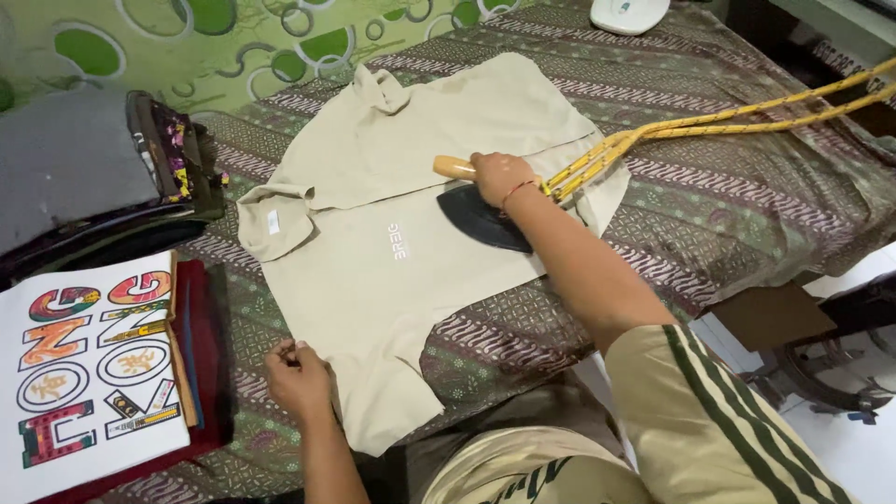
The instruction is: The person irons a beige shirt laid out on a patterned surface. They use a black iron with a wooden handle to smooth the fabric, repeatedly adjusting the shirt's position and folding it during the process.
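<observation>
A beige shirt [373,271] lies spread flat on a brown patterned cloth [728,196]. My right hand [501,177] grips the wooden handle of a dark iron [481,222] that rests on the shirt's middle right part. A yellow braided cord [709,119] runs from the iron toward the upper right. My left hand [299,376] pinches the shirt's near left edge and holds it against the cloth.
A stack of folded clothes [103,364] with a white printed shirt on top lies at the left. Behind it is a pile of dark folded garments [84,177]. A white object [627,13] sits at the far edge. A green patterned sheet [215,37] lies beyond.
</observation>
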